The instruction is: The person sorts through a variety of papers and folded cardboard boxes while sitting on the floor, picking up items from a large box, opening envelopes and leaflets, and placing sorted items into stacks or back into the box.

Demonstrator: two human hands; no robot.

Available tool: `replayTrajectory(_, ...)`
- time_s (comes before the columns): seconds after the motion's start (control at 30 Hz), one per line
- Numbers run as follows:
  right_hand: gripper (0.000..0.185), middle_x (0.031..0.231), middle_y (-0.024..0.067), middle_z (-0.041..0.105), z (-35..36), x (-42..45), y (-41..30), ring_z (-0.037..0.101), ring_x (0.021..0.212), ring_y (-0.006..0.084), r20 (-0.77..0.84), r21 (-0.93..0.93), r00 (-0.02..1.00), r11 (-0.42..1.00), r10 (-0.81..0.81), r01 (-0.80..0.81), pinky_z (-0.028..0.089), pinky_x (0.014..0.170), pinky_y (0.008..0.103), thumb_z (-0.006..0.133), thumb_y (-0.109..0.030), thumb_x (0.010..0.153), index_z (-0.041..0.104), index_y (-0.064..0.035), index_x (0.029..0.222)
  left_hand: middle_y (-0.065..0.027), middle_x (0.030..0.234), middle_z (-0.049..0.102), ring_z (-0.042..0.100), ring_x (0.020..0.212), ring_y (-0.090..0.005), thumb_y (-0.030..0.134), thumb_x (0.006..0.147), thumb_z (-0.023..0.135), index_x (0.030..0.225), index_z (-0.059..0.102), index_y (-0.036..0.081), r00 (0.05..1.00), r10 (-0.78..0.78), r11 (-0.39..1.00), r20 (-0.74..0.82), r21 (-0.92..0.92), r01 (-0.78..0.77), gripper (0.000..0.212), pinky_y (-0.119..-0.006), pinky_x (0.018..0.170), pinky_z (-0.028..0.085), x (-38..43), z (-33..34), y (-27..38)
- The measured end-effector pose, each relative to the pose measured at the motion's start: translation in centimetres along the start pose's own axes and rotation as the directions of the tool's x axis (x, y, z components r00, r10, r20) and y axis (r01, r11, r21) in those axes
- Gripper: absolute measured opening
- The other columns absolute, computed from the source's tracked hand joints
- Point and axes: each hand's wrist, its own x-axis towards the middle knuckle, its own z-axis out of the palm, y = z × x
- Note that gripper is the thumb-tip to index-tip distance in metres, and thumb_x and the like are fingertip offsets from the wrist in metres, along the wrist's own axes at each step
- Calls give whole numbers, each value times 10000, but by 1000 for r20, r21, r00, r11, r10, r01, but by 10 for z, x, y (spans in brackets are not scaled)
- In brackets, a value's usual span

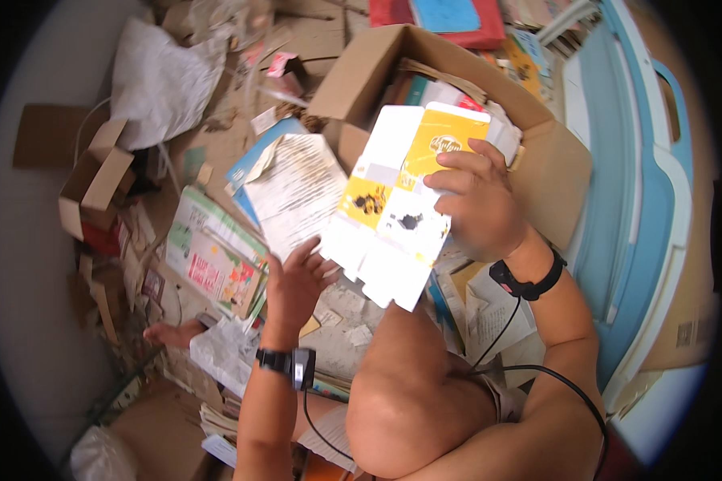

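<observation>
My right hand (478,192) grips the right edge of a flattened yellow and white carton (391,204), which is printed with small pictures and lies partly unfolded. Its upper part overlaps the near side of an open cardboard box (553,174) that holds papers and books. Near the carton's lower left edge is my left hand (301,279), palm up with its fingers apart and holding nothing. A printed paper sheet (298,189) rests on a blue booklet (240,171) just beyond that hand. Green and pink booklets (216,258) lie to its left.
A white plastic bag (162,84) and a small open carton (99,180) are at the left. Blue plastic panels (632,198) stand along the right. A red folder (439,24) lies at the top. Loose papers (499,306) are beside my knee (391,421).
</observation>
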Motion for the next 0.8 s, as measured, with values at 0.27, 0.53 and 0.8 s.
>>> replayTrajectory(0.27, 288, 1303, 75, 586, 56, 25, -2, 472, 1285, 336, -111, 165, 993, 986, 38, -19, 429, 1062, 401, 739, 75, 694, 658, -143, 863, -188, 1323, 629, 637, 1173, -233, 211, 977, 665, 1534, 333, -32, 994, 46, 927, -101, 376, -5, 693, -356, 1013, 523, 48, 26, 48)
replayTrajectory(0.53, 342, 1180, 94, 643, 101, 28, -4, 635, 1044, 154, 198, 863, 617, 162, 762, -478, 512, 925, 290, 570, -208, 1060, 524, 28, 1304, -135, 1168, 712, 682, 1036, -149, -40, 921, 675, 1277, 501, 3, 910, 351, 874, -221, 425, -234, 398, -266, 901, 556, 46, 28, 37)
replayTrajectory(0.8, 329, 1122, 97, 693, 116, 18, -11, 651, 984, 112, 422, 767, 566, 55, 708, -640, 529, 881, 254, 635, -24, 979, 544, 42, 1288, -65, 1067, 685, 652, 905, -101, 96, 986, 663, 1208, 536, 10, 909, 331, 844, -254, 511, -164, 270, -244, 808, 544, 42, 18, 22)
